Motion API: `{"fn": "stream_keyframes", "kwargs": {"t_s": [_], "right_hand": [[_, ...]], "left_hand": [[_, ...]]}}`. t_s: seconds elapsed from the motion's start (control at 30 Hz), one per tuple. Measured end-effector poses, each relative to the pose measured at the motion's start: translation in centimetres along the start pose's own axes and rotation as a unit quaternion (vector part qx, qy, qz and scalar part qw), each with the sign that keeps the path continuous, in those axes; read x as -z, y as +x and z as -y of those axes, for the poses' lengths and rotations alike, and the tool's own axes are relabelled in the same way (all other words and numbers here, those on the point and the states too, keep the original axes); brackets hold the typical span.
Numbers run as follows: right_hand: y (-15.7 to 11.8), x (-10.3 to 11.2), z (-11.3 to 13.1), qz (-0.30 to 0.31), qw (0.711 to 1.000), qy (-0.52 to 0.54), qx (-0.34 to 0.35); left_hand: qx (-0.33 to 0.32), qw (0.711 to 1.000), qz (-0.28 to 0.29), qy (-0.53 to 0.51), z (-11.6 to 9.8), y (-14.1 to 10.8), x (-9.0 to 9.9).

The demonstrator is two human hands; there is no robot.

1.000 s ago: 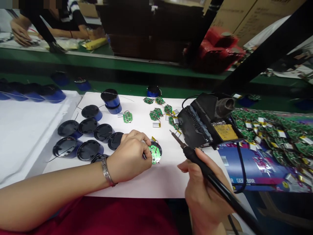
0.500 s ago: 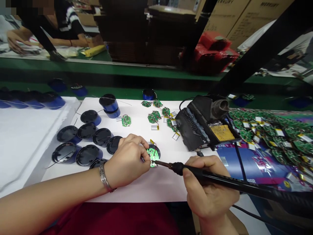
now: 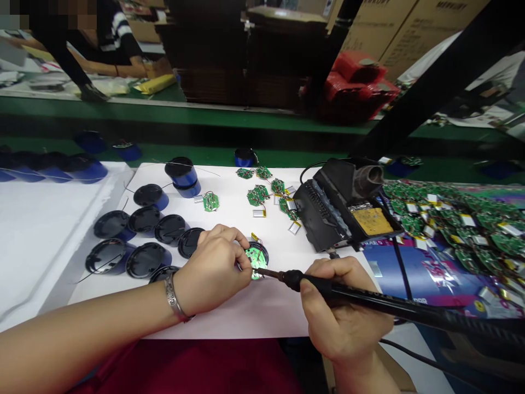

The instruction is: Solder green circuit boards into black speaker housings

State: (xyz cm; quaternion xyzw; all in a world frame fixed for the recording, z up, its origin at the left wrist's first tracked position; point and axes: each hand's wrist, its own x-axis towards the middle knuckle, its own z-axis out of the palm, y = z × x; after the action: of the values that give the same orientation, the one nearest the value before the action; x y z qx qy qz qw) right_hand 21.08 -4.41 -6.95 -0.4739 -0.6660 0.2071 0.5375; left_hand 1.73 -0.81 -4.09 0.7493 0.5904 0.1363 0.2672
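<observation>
My right hand (image 3: 346, 312) is closed around a soldering iron (image 3: 328, 287). The iron points left, and its tip meets the edge of a green circuit board (image 3: 256, 259). That board sits in a round black cup (image 3: 266, 253), with thin wires and a small yellow-ended piece on top. My left hand (image 3: 219, 262) is closed in a pinch at the board's left edge, close to the iron's tip. Its fingertips hide whatever they hold. Left of this hand stand several blue cups with black tops (image 3: 148, 260), some with a thin wire sticking out.
A black soldering station (image 3: 328, 208) with a yellow sponge (image 3: 372, 221) stands right of centre. Loose boards with batteries (image 3: 258, 195) lie behind my hands, and many more boards (image 3: 467, 219) fill the right. Beyond runs a green conveyor (image 3: 205, 131). Across it sits a person (image 3: 118, 49).
My right hand and the soldering iron have shifted slightly left, with the tip still at the board. Cups on the green conveyor have slid left. The person's hand across has moved.
</observation>
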Motion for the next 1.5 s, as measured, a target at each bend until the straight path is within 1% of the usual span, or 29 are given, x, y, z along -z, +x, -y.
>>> {"fn": "stream_keyframes", "kwargs": {"t_s": [0.13,0.27,0.33,0.47,0.6,0.67,0.77,0.87,1.0,1.07,1.17,1.27,1.37,1.5], "right_hand": [[0.0,0.1,0.2,0.010,1.000,-0.018,0.006],[-0.2,0.3,0.0,0.019,0.999,-0.022,0.017],[-0.2,0.3,0.0,0.023,0.999,-0.026,0.026],[0.1,0.3,0.3,0.043,0.997,-0.012,0.060],[0.6,0.2,1.0,0.055,0.994,0.001,0.096],[0.8,0.2,1.0,0.062,0.993,0.013,0.095],[0.6,0.4,0.3,0.063,0.995,0.037,0.068],[0.3,0.5,-0.3,0.058,0.995,0.059,0.056],[0.0,0.5,-0.2,0.043,0.994,0.073,0.070],[-0.1,0.4,0.0,0.011,0.994,0.075,0.079],[0.1,0.2,0.3,-0.058,0.992,0.064,0.088],[0.2,0.0,0.2,-0.093,0.990,0.050,0.089],[0.0,-0.1,0.1,-0.099,0.991,0.047,0.073],[-0.6,-0.1,-0.1,-0.068,0.996,0.052,0.034]], "left_hand": [[-0.001,1.000,0.000,0.000,0.0,0.0,0.0],[-0.015,1.000,-0.010,-0.004,0.2,0.0,-0.2],[-0.007,1.000,-0.006,-0.004,0.1,0.1,-0.1],[0.008,1.000,0.006,0.000,-0.1,0.1,0.0],[-0.010,1.000,-0.008,0.002,0.1,0.1,-0.1],[-0.020,1.000,-0.016,0.006,0.3,0.0,-0.2],[-0.025,0.999,-0.019,0.009,0.5,0.0,-0.2],[-0.019,1.000,-0.009,0.004,0.3,0.1,-0.1],[0.002,1.000,0.008,0.008,0.0,0.1,0.0],[0.006,1.000,0.012,0.012,-0.1,0.1,0.1],[0.004,1.000,0.012,0.012,0.0,0.1,0.0],[-0.009,1.000,0.002,0.008,0.1,0.1,0.0],[-0.013,1.000,0.001,0.005,0.2,0.1,0.0],[0.010,1.000,0.018,-0.001,-0.1,0.0,0.1]]}}
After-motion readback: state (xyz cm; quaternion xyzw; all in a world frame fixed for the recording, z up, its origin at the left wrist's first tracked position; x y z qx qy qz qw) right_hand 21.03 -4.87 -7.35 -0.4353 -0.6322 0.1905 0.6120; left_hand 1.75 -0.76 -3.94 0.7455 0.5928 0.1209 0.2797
